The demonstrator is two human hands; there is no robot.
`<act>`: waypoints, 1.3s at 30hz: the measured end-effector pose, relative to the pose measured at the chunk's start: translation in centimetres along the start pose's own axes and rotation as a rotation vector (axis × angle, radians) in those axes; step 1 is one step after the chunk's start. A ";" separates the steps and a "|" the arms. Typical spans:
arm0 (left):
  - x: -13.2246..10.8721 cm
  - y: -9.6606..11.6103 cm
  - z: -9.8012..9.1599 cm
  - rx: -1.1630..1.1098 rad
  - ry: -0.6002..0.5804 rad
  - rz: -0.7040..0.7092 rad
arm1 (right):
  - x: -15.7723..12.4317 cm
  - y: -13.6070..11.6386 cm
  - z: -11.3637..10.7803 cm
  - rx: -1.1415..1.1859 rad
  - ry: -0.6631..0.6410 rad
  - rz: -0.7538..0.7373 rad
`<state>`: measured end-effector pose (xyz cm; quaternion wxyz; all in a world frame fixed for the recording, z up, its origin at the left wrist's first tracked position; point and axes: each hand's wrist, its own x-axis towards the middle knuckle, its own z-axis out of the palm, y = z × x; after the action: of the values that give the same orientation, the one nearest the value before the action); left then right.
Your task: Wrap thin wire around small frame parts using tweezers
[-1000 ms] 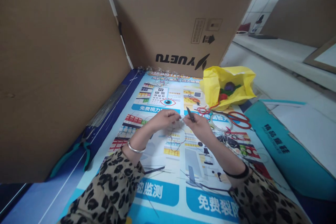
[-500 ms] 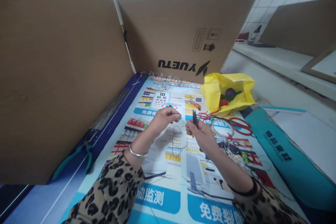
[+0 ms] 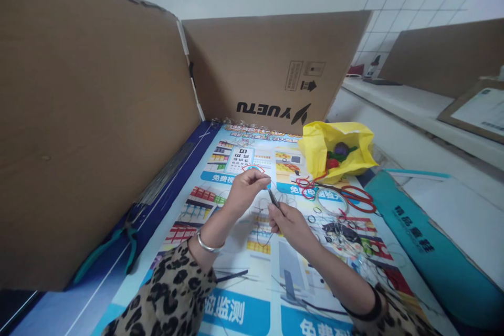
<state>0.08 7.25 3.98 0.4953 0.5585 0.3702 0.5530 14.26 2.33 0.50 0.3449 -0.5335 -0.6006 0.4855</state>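
1 dark pointed tool (image 3: 274,199) is held in the curled fingers of the right hand (image 3: 292,227) above a printed poster (image 3: 258,302), its tip just beside the left hand (image 3: 246,190); the left fingertips pinch together, on what I cannot tell; red-handled scissors (image 3: 359,199) lie near a yellow bag (image 3: 315,144); teal-handled pliers (image 3: 128,228) lie at left.

ok so pliers (image 3: 133,252) are left of my left hand (image 3: 244,193), scissors (image 3: 356,200) right of my right hand (image 3: 291,222), bag (image 3: 315,147) behind those
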 end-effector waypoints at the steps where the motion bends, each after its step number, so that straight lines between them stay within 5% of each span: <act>1: -0.1 -0.1 0.1 0.015 0.001 0.003 | 0.1 0.0 0.0 -0.004 0.010 0.002; 39: -0.2 -0.7 0.2 0.161 0.006 0.036 | 0.5 0.4 -0.3 -0.147 0.064 -0.002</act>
<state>0.36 7.17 3.28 0.4377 0.6013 0.4049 0.5319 14.56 2.83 0.18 0.3243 -0.5721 -0.6238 0.4224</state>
